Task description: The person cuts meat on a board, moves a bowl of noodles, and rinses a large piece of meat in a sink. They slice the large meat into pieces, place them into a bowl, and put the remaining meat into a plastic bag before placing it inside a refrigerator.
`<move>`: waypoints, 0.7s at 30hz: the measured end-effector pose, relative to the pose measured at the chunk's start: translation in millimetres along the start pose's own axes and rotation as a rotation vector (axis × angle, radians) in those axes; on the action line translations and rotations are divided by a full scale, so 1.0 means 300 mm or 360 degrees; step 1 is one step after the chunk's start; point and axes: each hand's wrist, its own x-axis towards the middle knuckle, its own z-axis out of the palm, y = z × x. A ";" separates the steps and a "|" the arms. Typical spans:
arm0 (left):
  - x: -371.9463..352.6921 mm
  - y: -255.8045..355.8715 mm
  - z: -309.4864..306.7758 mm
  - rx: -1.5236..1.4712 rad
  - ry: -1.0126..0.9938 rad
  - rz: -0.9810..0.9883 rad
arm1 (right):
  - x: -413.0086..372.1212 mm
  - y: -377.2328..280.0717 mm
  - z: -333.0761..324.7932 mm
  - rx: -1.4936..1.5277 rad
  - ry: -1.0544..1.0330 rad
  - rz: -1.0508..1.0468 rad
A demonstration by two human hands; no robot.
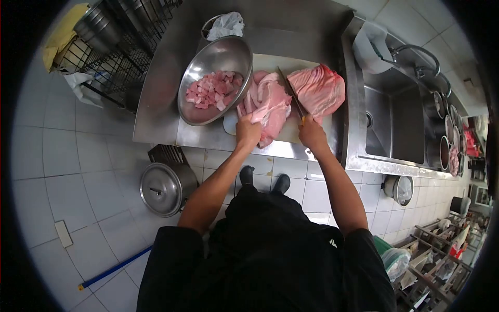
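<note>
My right hand (313, 134) is closed round the yellow handle of a long knife (292, 93), whose blade points away from me over the cutting board. To its left lies a large piece of raw meat (274, 104), and my left hand (248, 131) grips that piece at its near left edge. Another big slab of ribbed raw meat (319, 91) rests just right of the blade. Both pieces are on a pale cutting board (291, 136). A wide steel bowl (210, 57) leans at the board's left, with cubes of cut meat (214, 89) inside.
Behind the bowl sits a pot with a plastic bag (227, 25). A steel sink (392, 119) adjoins the counter on the right, with a white container (371, 47) at its back corner. A lidded pot (163, 190) stands on the floor at left, near a wire rack (112, 57).
</note>
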 end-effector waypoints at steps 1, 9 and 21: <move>-0.009 -0.007 -0.009 0.0125 0.0012 0.0031 | 0.022 0.007 0.027 0.0031 0.0035 -0.0042; 0.176 0.237 0.031 0.0018 -0.0108 0.0267 | -0.233 0.101 -0.009 0.0062 -0.0137 0.0123; 0.021 0.049 0.083 -0.0143 -0.0211 0.0152 | -0.142 -0.016 0.083 0.0382 0.0255 -0.0199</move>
